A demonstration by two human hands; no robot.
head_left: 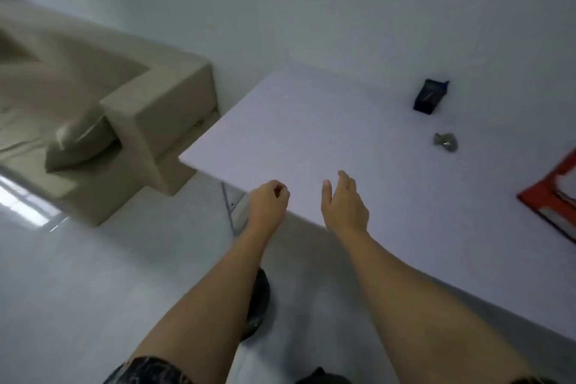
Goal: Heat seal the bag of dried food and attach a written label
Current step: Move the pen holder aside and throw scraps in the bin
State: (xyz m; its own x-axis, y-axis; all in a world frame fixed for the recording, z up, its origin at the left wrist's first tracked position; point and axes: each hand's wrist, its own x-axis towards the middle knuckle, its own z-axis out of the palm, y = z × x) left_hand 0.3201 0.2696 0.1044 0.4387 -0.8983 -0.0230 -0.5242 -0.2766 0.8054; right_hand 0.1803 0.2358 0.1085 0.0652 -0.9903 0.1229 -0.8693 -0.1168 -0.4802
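My left hand [269,204] hovers at the near left corner of the white table [311,128], fingers curled into a loose fist with nothing in it. My right hand [344,204] is just to its right over the table edge, fingers apart and holding nothing. At the far right edge lies a red and orange device [551,196], cut off by the frame. A small dark box [429,97] stands near the back of the table. In front of it rests a small crumpled grey-green item [446,142]. The view is blurred; no bag or label is identifiable.
A beige sofa [156,115] with a cushion [78,143] stands left of the table against the white wall. Glossy pale floor lies below. My dark shoe [257,305] shows under my left forearm.
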